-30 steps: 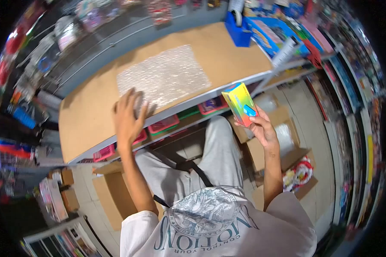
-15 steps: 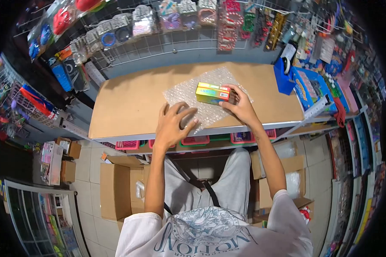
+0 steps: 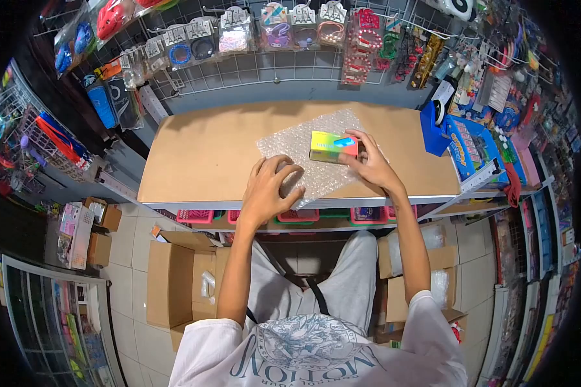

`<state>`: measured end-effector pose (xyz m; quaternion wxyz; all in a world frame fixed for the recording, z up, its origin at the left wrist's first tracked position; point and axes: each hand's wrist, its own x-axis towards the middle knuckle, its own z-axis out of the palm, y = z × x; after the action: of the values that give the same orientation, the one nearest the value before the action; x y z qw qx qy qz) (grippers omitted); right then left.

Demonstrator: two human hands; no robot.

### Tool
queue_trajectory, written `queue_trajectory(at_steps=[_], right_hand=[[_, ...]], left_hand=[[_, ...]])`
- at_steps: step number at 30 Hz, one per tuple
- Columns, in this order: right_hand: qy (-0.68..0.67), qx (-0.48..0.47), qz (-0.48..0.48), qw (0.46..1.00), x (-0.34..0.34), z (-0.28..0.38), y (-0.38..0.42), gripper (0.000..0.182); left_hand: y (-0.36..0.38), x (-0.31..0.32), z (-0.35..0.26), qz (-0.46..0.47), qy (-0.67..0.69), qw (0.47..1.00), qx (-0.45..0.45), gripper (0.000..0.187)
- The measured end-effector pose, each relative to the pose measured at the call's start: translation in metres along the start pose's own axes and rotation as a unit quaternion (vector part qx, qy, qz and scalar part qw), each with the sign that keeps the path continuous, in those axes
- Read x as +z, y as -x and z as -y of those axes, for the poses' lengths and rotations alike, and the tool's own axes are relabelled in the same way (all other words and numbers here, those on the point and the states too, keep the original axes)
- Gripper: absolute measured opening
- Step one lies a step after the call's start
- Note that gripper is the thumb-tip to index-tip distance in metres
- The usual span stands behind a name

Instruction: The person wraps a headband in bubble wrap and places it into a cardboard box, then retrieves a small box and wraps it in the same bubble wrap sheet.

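A small yellow, green and red cardboard box (image 3: 326,146) rests over a sheet of bubble wrap (image 3: 329,183). My right hand (image 3: 372,161) grips its right end, thumb at the near side and fingers behind. The box's broad face with a blue picture is turned up. At the left part of the sheet is my left hand (image 3: 271,190), palm down with fingers bent and apart, fingertips at the wrap. The wrap lies flat, set at an angle on the brown-covered table (image 3: 200,155).
A blue holder (image 3: 436,129) and a blue display box (image 3: 468,145) stand at the table's right end. Pink baskets (image 3: 297,215) sit on the shelf below. Open cartons (image 3: 171,284) flank my legs. Packaged accessories hang on a wire grid (image 3: 284,64) behind.
The box has been turned in my right hand, bringing a different face up. My left hand's fingers have drawn in and come lower at the wrap. The whole view has shifted slightly.
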<state>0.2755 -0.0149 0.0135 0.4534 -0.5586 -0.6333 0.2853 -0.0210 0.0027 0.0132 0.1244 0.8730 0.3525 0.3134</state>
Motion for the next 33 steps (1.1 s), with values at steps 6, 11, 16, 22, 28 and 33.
queue_trajectory(at_steps=[6,11,16,22,28,33], right_hand=[[0.079,0.014,0.072,0.994,-0.008,0.01,0.002,0.078],[0.027,0.011,0.069,0.997,-0.002,0.016,0.0,0.075],[0.075,-0.008,0.054,0.996,-0.001,0.003,0.002,0.074],[0.093,-0.024,0.041,0.995,-0.006,-0.008,-0.005,0.074],[0.056,-0.021,0.072,0.996,-0.015,0.003,-0.007,0.074],[0.035,-0.001,0.079,0.996,-0.022,-0.001,-0.007,0.075]], left_hand=[[0.0,0.004,0.001,-0.017,-0.006,0.999,-0.027,0.048],[0.001,0.004,0.003,-0.017,-0.02,1.0,-0.014,0.05],[0.002,-0.002,-0.005,-0.007,-0.03,1.0,0.008,0.048],[0.003,-0.009,-0.001,0.013,0.037,0.998,0.05,0.032],[-0.001,-0.012,0.004,0.054,0.11,0.992,0.016,0.027],[-0.019,-0.014,0.0,-0.001,0.086,0.996,0.008,0.051]])
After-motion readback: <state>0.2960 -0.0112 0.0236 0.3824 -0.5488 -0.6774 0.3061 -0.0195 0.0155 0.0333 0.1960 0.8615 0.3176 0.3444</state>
